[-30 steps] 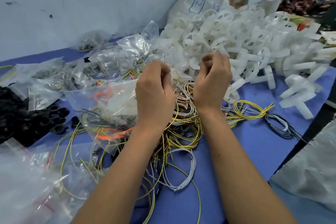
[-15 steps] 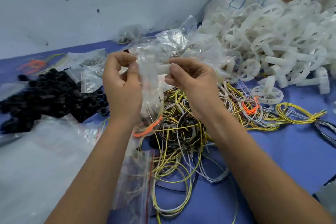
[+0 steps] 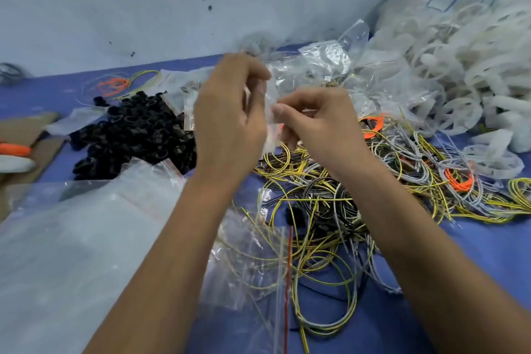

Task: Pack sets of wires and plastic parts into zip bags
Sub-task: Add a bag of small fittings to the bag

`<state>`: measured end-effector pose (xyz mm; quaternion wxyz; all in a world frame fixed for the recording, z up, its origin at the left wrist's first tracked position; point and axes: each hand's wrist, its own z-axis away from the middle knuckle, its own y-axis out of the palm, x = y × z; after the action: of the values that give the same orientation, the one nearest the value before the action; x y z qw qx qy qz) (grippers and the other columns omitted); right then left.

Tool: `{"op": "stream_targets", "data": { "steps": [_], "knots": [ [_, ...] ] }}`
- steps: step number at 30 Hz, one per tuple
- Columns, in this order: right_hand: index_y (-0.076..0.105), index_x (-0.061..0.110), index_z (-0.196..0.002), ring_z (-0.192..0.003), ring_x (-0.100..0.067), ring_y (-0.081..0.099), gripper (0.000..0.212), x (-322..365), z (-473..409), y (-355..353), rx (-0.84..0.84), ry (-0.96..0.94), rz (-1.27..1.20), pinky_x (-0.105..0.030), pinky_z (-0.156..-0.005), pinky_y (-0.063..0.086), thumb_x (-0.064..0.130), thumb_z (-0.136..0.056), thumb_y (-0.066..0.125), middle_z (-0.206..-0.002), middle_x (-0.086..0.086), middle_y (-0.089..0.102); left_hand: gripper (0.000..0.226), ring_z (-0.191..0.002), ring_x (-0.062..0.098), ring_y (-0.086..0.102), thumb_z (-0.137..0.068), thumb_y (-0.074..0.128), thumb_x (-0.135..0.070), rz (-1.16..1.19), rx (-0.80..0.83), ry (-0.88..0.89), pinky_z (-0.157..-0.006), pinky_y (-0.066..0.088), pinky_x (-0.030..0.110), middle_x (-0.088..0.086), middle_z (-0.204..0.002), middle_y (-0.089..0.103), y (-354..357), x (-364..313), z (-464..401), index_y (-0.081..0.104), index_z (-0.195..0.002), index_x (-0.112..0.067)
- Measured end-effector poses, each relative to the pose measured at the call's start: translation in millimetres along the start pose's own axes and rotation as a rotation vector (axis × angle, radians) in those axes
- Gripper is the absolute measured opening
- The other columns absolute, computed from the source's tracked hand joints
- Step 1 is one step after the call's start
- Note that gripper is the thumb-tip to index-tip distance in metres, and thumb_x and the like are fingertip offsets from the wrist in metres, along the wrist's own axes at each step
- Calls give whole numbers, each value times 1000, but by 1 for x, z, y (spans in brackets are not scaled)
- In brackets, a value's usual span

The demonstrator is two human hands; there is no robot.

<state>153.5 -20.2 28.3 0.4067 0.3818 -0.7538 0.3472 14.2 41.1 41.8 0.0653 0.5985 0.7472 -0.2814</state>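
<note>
Both my hands are raised over the blue table [image 3: 474, 267], holding a small clear zip bag [image 3: 270, 112] between them. My left hand [image 3: 230, 121] pinches the bag's left edge with thumb and fingers. My right hand [image 3: 319, 123] pinches its right edge with the thumb tip. The bag is blurred and what it holds is hard to make out. Under my hands lies a tangle of yellow, grey and black wires [image 3: 324, 204] with some orange ones [image 3: 459, 181]. White plastic wheel parts [image 3: 465, 77] are heaped at the right.
A pile of black plastic rings [image 3: 135, 135] lies at left. Empty zip bags [image 3: 253, 264] lie near the front, a large clear plastic sheet [image 3: 71, 253] at front left. Filled bags [image 3: 321, 66] are stacked by the wall. Cardboard and an orange-handled tool [image 3: 14, 149] sit at the far left.
The view has swung left and closer. My hands have lifted the bag off the pile and drawn together on its top edge.
</note>
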Motion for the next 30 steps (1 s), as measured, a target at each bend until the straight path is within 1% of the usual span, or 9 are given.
{"op": "stream_targets", "data": {
  "steps": [4, 6, 9, 13, 16, 18, 20, 24, 30],
  "knots": [
    [66, 5, -67, -55, -15, 55, 18, -16, 5, -4, 101, -144, 399, -36, -53, 48, -4, -82, 60, -58, -15, 61, 10, -86, 23, 54, -92, 58, 1, -74, 126, 92, -75, 45, 37, 8, -95, 62, 24, -11, 36, 65, -97, -4],
    [67, -2, -74, -68, -13, 52, 13, -21, 10, 0, 96, -158, 271, -40, -59, 51, -5, -79, 56, -67, -21, 63, 11, -86, 24, 55, -92, 57, 5, -6, 104, 81, -75, 46, 35, 10, -95, 61, 34, -20, 43, 65, -97, -1],
    [68, 8, -75, -66, -10, 56, 19, -24, 15, 3, 109, -37, -208, -28, -55, 45, -7, -85, 63, -67, -3, 65, 12, -83, 12, 52, -91, 61, 7, 44, -32, 27, -76, 40, 18, 7, -93, 61, 39, -27, 34, 64, -96, -2],
    [63, -4, -75, -66, -19, 41, 21, -28, 12, 1, 186, -9, -4, -43, -55, 35, -11, -94, 57, -66, -13, 52, 11, -81, 10, 55, -91, 61, 4, 90, -89, -66, -75, 43, 19, -1, -89, 63, 39, -25, 19, 65, -96, -5],
    [76, 14, -88, -72, -7, 58, 43, -27, 15, -4, 302, 11, 171, -37, -71, 51, 21, -111, 40, -76, 0, 68, 6, -82, 14, 61, -96, 61, -7, 117, -45, -111, -74, 50, 30, -4, -89, 64, 31, -11, 17, 64, -101, -8],
    [74, 38, -112, -82, 23, 58, 50, -27, 19, -7, 352, 228, 79, -12, -77, 39, 54, -108, 27, -83, 33, 67, 9, -82, 13, 61, -101, 58, -19, 99, -47, -134, -72, 49, 31, -6, -90, 63, 23, 4, 19, 62, -103, -12],
    [69, 38, -124, -94, 29, 55, 65, -28, 20, -9, 372, 291, 55, -10, -84, 35, 75, -96, 23, -93, 45, 64, 21, -86, 19, 61, -104, 51, -29, 33, -46, -205, -76, 49, 37, -1, -92, 65, 14, 25, 25, 63, -102, -11],
    [77, 9, -111, -106, -33, 68, 36, -30, 16, 1, 247, 42, 231, -54, -92, 53, 40, -102, 61, -117, -17, 73, 48, -92, 25, 62, -102, 34, -51, -69, 170, -445, -82, 49, 45, 2, -96, 69, 1, 64, 45, 67, -104, -16],
    [78, -1, -98, -81, -28, 73, 28, -23, -2, -5, 132, -73, 99, -36, -73, 57, 22, -102, 63, -86, -14, 77, 59, -75, 4, 65, -88, 33, -81, 145, 279, -633, -69, 51, 26, -3, -88, 74, -11, 77, 50, 72, -103, -40]
  ]
}}
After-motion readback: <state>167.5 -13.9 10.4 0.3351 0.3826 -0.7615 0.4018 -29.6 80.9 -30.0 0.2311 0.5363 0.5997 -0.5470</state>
